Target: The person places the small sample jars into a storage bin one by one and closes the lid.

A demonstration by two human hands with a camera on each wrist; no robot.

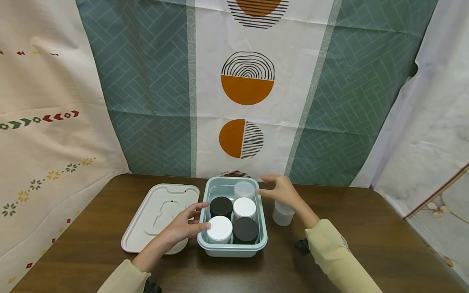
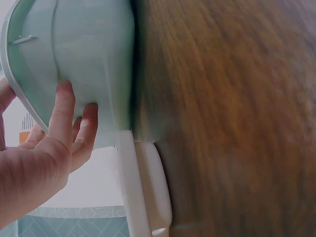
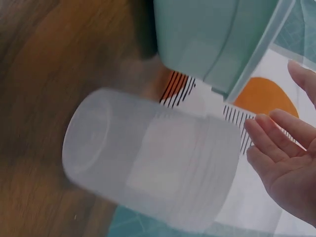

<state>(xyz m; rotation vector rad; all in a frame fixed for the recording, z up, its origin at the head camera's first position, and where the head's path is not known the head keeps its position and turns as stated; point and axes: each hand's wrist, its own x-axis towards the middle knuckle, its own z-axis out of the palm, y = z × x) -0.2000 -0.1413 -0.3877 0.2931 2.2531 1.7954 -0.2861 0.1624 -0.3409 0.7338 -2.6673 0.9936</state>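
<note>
Bin (image 1: 232, 247) touching spread left grip (image 1: 183, 226); 1 translucent jar (image 1: 244, 189) inside, just beside spread right grip (image 1: 282, 191).

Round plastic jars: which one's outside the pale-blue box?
The frosted, translucent jar standing on the brown wooden table; the other five sit inside the pale-blue plastic box.

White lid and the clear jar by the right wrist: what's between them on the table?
In the head view, the pale tub holding five jars sits between the white lid and clear jar; the left hand touches it.
</note>
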